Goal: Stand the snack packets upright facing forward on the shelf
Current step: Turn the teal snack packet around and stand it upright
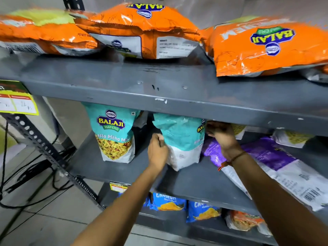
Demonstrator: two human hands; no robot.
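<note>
Grey metal shelf [177, 93]. Top: orange packets [142, 27]. Middle: teal-and-white packets [113, 132], purple-and-white packet [269, 153]. Bottom: blue packets [168, 201] with yellow chips print.

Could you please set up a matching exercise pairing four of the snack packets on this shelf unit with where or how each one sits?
Things:
1. orange packets
2. teal packet with its front showing
3. purple packet
4. blue packets

States:
A. lying flat, middle shelf
B. bottom shelf
C. lying on top shelf
D. standing upright, untouched

Pairs: 1-C, 2-D, 3-A, 4-B
</note>
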